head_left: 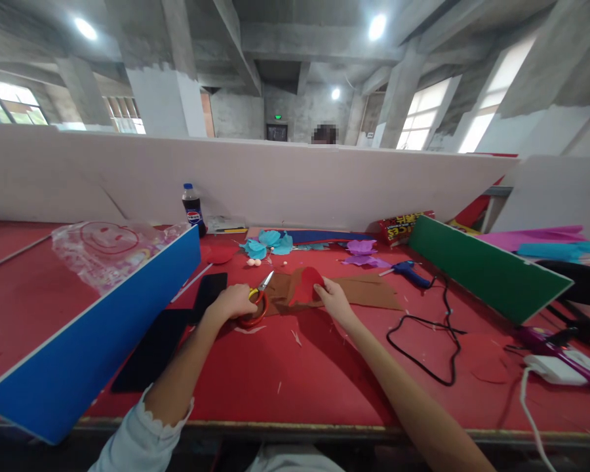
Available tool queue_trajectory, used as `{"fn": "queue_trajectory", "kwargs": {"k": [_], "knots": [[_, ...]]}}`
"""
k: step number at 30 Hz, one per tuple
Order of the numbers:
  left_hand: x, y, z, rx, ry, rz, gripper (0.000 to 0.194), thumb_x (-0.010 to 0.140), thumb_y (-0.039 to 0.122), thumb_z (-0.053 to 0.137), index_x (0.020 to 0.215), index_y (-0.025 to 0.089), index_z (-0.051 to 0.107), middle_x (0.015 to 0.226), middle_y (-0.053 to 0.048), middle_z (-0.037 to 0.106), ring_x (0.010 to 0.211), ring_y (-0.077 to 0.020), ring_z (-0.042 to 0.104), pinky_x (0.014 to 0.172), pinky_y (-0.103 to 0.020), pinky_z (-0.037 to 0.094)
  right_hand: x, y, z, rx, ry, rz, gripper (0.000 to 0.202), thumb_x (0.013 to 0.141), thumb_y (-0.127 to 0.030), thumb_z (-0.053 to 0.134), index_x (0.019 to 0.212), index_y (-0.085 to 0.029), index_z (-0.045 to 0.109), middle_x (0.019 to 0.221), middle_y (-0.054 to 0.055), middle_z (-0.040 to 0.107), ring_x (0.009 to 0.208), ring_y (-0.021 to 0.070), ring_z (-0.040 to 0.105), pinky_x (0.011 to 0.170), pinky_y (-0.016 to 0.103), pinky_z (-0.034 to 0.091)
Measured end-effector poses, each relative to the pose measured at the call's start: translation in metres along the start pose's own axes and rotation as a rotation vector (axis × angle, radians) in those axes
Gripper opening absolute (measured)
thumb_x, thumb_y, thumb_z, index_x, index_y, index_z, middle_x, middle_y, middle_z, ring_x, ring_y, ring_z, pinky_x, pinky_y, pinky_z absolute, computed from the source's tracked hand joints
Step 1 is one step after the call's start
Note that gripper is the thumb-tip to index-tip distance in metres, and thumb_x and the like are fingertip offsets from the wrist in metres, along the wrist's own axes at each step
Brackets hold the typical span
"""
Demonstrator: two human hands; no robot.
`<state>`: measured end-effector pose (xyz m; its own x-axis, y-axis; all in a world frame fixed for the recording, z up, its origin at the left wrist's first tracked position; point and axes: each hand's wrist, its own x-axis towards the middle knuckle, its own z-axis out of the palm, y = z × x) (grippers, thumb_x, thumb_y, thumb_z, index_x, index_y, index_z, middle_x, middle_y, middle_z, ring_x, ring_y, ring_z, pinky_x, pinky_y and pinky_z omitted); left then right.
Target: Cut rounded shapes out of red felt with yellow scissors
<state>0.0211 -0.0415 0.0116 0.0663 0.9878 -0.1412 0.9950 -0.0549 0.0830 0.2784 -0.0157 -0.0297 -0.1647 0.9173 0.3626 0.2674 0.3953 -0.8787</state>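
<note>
My left hand (232, 301) grips a pair of orange-handled scissors (256, 303) resting on the red table (324, 373), blades pointing up and right. My right hand (332, 298) holds down the edge of a red felt cutout (307, 286) that lies on a brown felt sheet (368, 292). The scissor tips lie just left of the brown sheet's left edge.
A blue board (103, 334) leans at left with a clear smiley bag (103, 249) behind it. A green board (482, 269) stands at right. A blue glue gun (413, 272) with black cord (423, 341), cola bottle (193, 210), blue and purple paper flowers and black felt (167, 334) lie around.
</note>
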Motion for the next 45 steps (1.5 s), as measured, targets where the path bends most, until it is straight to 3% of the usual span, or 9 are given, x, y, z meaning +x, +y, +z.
{"fn": "queue_trajectory", "kwargs": {"k": [10,16,19,23,26,32,39,45], "knots": [[0.008,-0.004,0.004,-0.041,-0.023,-0.026,0.028,0.06,0.04,0.051,0.079,0.02,0.058,0.083,-0.009,0.065,0.074,-0.0232,0.06,0.055,-0.026,0.04,0.004,0.007,-0.002,0.029,0.059,-0.02,0.025,0.072,-0.029,0.042,0.083,-0.014,0.059,0.081,0.004,0.063,0.074,0.0176,0.053,0.07,0.029,0.041],[0.007,0.005,0.006,-0.054,0.082,-0.056,0.031,0.069,0.043,0.045,0.086,0.02,0.056,0.091,-0.011,0.064,0.083,-0.0253,0.059,0.063,-0.029,0.041,0.004,0.004,-0.005,0.045,0.118,0.0,0.024,0.071,-0.032,0.043,0.079,-0.013,0.057,0.073,0.003,0.06,0.066,0.0154,0.05,0.063,0.026,0.04],[0.003,0.011,0.0,-0.14,0.139,0.022,0.03,0.074,0.036,0.044,0.098,0.02,0.053,0.097,-0.01,0.062,0.089,-0.0233,0.057,0.069,-0.028,0.04,0.005,0.002,-0.007,0.049,0.15,-0.004,0.024,0.07,-0.033,0.044,0.076,-0.014,0.057,0.07,0.003,0.059,0.063,0.0149,0.048,0.061,0.025,0.039],[-0.004,0.02,-0.007,-0.274,0.215,0.106,0.048,0.074,0.027,0.046,0.121,0.024,0.036,0.114,-0.008,0.055,0.098,-0.0218,0.054,0.076,-0.028,0.039,0.006,0.0,-0.009,0.097,0.175,-0.008,0.024,0.07,-0.035,0.045,0.077,-0.014,0.057,0.072,0.003,0.06,0.065,0.0154,0.049,0.061,0.025,0.039],[-0.009,0.026,-0.009,-0.305,0.193,0.157,0.054,0.071,0.024,0.049,0.122,0.024,0.034,0.116,-0.007,0.053,0.1,-0.0217,0.053,0.077,-0.028,0.039,0.006,0.0,-0.008,0.134,0.188,-0.014,0.028,0.071,-0.035,0.045,0.084,-0.013,0.057,0.08,0.005,0.061,0.071,0.0165,0.051,0.066,0.027,0.04],[-0.016,0.032,-0.008,-0.224,0.199,0.251,0.046,0.069,0.023,0.049,0.114,0.027,0.042,0.106,-0.004,0.059,0.097,-0.0227,0.054,0.077,-0.028,0.04,0.007,-0.001,-0.009,0.163,0.292,-0.027,0.033,0.073,-0.036,0.045,0.091,-0.013,0.059,0.091,0.007,0.062,0.08,0.0183,0.053,0.071,0.029,0.041],[-0.022,0.034,-0.017,-0.168,0.133,0.26,0.045,0.07,0.022,0.049,0.114,0.027,0.044,0.107,-0.005,0.059,0.096,-0.0234,0.055,0.077,-0.029,0.041,0.006,-0.004,-0.014,0.167,0.367,-0.035,0.034,0.073,-0.038,0.047,0.093,-0.013,0.059,0.091,0.009,0.063,0.082,0.0198,0.054,0.076,0.032,0.041],[-0.024,0.036,-0.021,-0.178,0.11,0.261,0.045,0.07,0.02,0.047,0.115,0.027,0.043,0.109,-0.006,0.058,0.099,-0.0224,0.054,0.077,-0.028,0.041,0.008,0.0,-0.016,0.222,0.343,-0.022,0.035,0.073,-0.04,0.049,0.093,-0.013,0.059,0.091,0.009,0.063,0.081,0.0199,0.054,0.074,0.033,0.042]]}}
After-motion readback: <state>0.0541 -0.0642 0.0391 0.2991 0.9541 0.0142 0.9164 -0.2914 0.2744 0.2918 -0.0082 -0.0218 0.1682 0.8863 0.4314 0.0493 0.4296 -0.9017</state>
